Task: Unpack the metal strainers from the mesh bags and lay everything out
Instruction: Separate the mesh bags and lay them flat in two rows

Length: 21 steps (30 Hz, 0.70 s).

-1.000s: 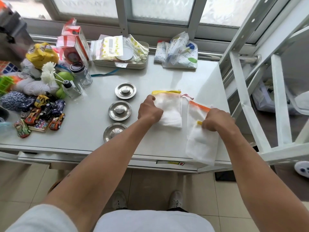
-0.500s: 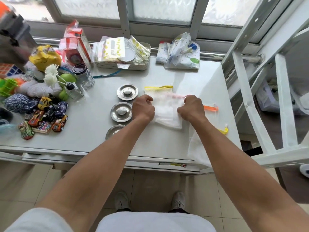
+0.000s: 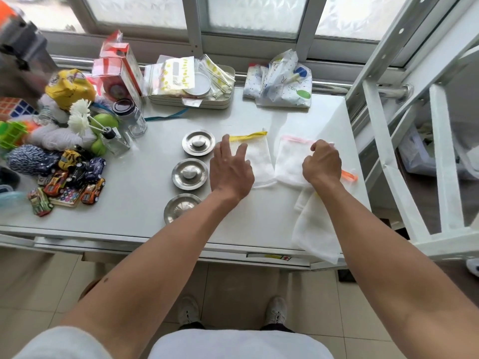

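Right hand (image 3: pixel 321 163) moved pink-trimmed bag (image 3: pixel 290 161) beside yellow-trimmed bag (image 3: pixel 259 156), 3 strainers (image 3: pixel 190 174) left

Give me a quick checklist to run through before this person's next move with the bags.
1. Strainers out of the bags: ok, three lie in a column on the table.
2. Yellow bag flat: ok, left hand hovers over it, fingers spread.
3. Pink bag flat: not ok, right hand is pinching its top edge.
4. Orange bag fully on the table: not ok, it droops over the front edge.
5. Bags empty: cannot tell.
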### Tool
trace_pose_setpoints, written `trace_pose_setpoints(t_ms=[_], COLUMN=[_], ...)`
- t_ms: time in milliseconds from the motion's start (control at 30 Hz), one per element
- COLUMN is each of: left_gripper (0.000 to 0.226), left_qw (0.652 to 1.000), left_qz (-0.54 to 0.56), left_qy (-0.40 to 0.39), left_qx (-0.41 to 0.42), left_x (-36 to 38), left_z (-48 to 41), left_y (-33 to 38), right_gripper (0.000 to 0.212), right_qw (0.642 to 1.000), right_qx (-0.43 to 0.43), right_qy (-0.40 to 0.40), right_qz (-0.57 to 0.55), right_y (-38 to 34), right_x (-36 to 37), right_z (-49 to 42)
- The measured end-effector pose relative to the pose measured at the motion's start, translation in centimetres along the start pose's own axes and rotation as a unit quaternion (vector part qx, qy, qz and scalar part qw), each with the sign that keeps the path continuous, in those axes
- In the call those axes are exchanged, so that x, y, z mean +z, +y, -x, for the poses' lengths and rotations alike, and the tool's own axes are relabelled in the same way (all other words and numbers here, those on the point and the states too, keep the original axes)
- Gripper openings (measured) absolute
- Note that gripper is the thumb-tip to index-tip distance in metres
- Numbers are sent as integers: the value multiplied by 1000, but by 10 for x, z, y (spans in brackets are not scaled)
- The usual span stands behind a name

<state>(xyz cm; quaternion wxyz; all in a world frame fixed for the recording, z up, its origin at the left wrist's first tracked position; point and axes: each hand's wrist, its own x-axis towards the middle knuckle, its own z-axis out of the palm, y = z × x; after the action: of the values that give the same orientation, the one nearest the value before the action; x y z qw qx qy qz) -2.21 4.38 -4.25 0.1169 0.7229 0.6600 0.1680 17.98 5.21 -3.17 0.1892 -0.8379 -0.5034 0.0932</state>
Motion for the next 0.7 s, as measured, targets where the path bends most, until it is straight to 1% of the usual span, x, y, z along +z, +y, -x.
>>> trace_pose_setpoints(t_ms=[33,67,100,167,200,267,367,467,567,633,700], left_gripper=[40,41,45,56,60,63,60,60,64,56,48], left_qw=[999,996,991,975,968,959,950,946,949,942,938], left_qz=[-22,-47,-79,-142,-157,-155,-133,-135,-131,-130,-134], left_qy=[-13,-46,-86,-152,-177,-220,-263,-265,-218,-203,-196], left_qx=[30,52,66,81,87,94,107,126,188,235,252], left_x=[1,4,7,13,14,15,11,7,5,4,3], left_z=[3,5,7,9,7,0,-12,-16,-8,-5,-7], left_y=[4,7,9,7,4,-4,-16,-20,-25,-31,-36], right_gripper=[28,30,36,51,57,61,59,59,61,62,59], right_qw=[1000,998,996,985,978,967,958,951,954,965,976], right_qx=[-26,-58,-92,-151,-167,-167,-168,-176,-176,-175,-177], right_qy=[14,18,5,-62,-103,-165,-203,-227,-231,-193,-123], right_qz=[-3,-3,4,47,73,103,115,117,80,38,-5], right_y=[1,1,1,3,5,12,20,23,25,28,31], right_x=[1,2,3,7,8,11,11,5,2,-1,-5], right_z=[3,6,11,17,19,18,11,6,6,9,14])
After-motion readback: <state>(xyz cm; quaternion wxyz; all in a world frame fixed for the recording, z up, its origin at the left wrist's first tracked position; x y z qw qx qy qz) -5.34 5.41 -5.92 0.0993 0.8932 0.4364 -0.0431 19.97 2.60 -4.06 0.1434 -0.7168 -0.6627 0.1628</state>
